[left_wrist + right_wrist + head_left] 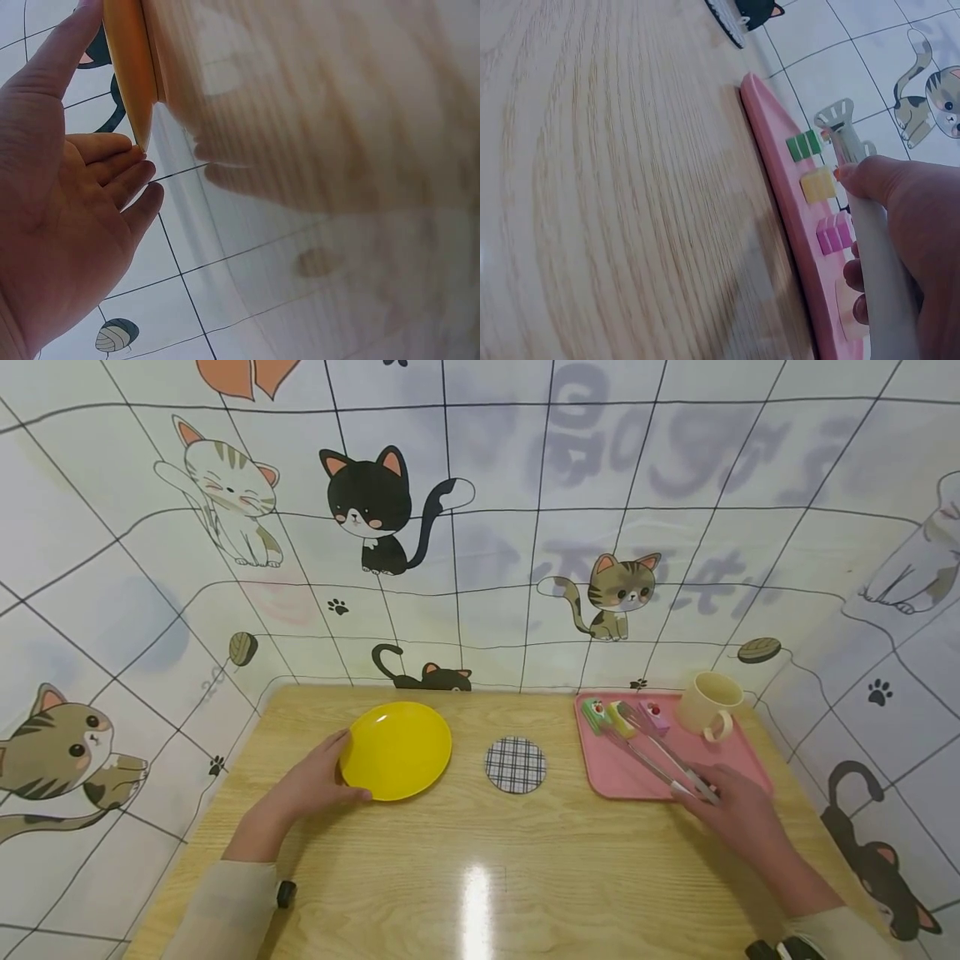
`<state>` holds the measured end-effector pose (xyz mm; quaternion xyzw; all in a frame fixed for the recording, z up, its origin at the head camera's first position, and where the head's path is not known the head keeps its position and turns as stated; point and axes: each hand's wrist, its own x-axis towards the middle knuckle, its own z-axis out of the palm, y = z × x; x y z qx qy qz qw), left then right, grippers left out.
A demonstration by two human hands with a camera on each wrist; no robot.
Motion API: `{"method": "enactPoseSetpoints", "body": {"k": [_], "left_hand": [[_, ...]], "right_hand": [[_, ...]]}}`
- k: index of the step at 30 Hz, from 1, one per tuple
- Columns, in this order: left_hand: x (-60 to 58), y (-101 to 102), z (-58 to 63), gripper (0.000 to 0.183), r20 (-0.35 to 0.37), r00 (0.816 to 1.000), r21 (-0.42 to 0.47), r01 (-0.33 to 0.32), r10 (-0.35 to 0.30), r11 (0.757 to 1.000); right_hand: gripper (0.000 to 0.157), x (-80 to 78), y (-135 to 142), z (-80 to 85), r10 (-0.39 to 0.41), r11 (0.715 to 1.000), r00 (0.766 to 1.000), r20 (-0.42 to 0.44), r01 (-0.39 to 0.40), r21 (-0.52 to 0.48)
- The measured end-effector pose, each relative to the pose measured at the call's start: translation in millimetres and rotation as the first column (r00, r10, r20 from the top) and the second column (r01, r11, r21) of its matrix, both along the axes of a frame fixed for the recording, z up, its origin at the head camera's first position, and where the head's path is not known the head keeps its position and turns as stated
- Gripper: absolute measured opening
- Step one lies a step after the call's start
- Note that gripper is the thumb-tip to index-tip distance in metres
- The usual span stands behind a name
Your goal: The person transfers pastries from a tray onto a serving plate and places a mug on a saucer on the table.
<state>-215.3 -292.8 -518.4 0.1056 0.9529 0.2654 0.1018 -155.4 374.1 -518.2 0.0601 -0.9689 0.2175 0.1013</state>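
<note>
A round yellow plate (397,752) lies on the left of the table. My left hand (318,779) touches its left edge, thumb spread toward the near rim and fingers along the far side. In the left wrist view the fingers are nearly straight, tips at the rim of the plate (129,67). My right hand (738,814) holds metal tongs (673,759) over a pink tray (615,779). The tongs' tips are apart, close over small toy cake pieces: a green one (593,713), a yellow one (619,720) and a pinkish-purple one (656,718).
A cream mug (701,703) stands at the tray's back right corner. Between plate and tray lies a round checked coaster (515,765). Cat-printed cloth walls (495,610) enclose the wooden table (420,860) at the back and both sides.
</note>
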Motion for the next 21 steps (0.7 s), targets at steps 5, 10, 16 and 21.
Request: {"method": "enactPoseSetpoints", "body": {"k": [5, 10, 16, 21], "left_hand": [[-1.0, 0, 1.1, 0.125, 0.004, 1.000, -0.002, 0.003, -0.003, 1.000], [-1.5, 0, -1.5, 0.126, -0.005, 1.000, -0.006, 0.008, -0.008, 1.000], [-2.7, -2, -4.8, 0.127, 0.002, 1.000, -0.010, 0.000, 0.000, 1.000], [-3.3, -4, -6.8, 0.127, -0.005, 1.000, -0.008, 0.002, -0.003, 1.000]], "right_hand": [[0.056, -5.9, -7, 1.7, -0.027, 1.000, 0.997, 0.077, 0.027, 0.000], [0.056, -8.2, -10, 3.8, -0.037, 0.999, 0.991, 0.126, 0.037, -0.002], [0.052, -9.8, -16, 4.4, -0.037, 0.999, 0.991, 0.128, 0.037, 0.000], [0.057, -11.2, -21, 4.2, -0.055, 0.998, 0.988, 0.146, 0.054, 0.008]]}}
